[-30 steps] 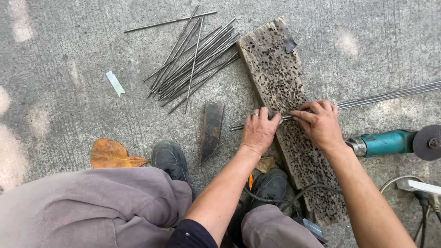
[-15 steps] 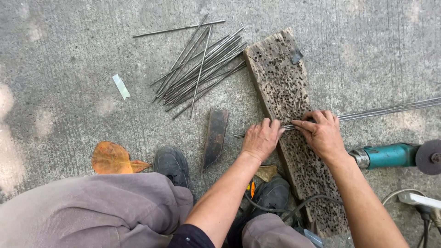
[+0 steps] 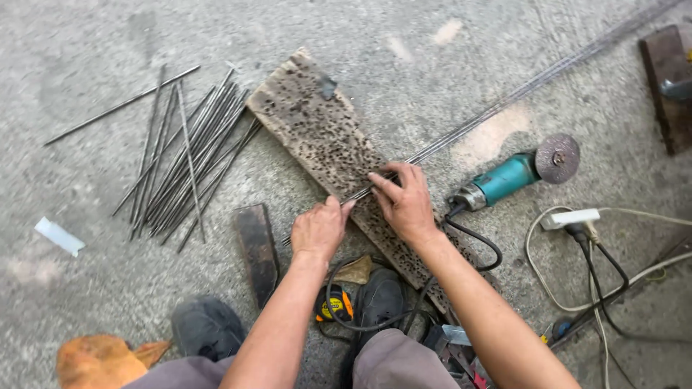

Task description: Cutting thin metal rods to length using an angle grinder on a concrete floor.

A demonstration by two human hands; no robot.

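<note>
The long steel rods (image 3: 504, 101) lie across the pitted wooden board (image 3: 324, 137) on the floor. My left hand (image 3: 319, 229) and right hand (image 3: 405, 204) press them flat, fingers pinching the ends; I'd keep them bunched and even.

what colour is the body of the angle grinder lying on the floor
Teal, with a silver head, on the grinder; the head view shows it, right of the right hand.

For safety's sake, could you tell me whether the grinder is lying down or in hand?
Lying down: the grinder rests on the floor, beside the right hand.
</note>
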